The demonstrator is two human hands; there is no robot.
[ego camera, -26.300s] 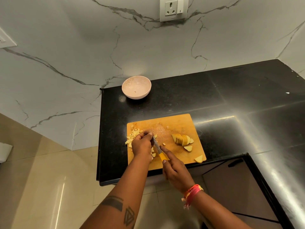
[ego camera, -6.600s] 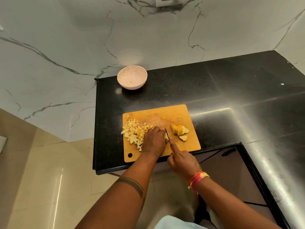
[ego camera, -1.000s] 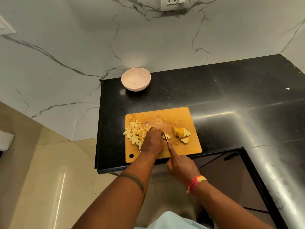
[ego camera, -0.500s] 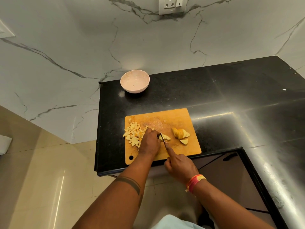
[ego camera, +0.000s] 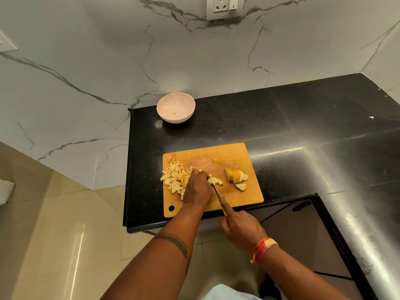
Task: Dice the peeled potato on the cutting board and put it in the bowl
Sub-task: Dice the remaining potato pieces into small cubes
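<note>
A wooden cutting board (ego camera: 233, 156) lies near the counter's front edge. Several potato dice (ego camera: 173, 177) are heaped on its left side. My left hand (ego camera: 198, 189) curls over a few potato slices (ego camera: 215, 180) at the board's middle and holds them down. My right hand (ego camera: 240, 228) grips a yellow-handled knife (ego camera: 216, 189), index finger along its spine, blade just right of my left hand's fingers. A stack of uncut slices (ego camera: 236, 176) and one loose wedge (ego camera: 241, 186) lie on the right. The pink bowl (ego camera: 175, 107) stands at the counter's back left corner.
The black stone counter (ego camera: 292, 131) stretches right and wraps round toward me. A marble wall with a socket (ego camera: 224, 6) rises behind. Beige floor tiles (ego camera: 54, 234) lie to the left, below the counter's edge. A cupboard handle (ego camera: 300, 205) shows under the counter.
Over the last second the hands have kept their places on the board, the knife working at the small slices by my left fingers. The dice heap has grown much since the earliest frame.
</note>
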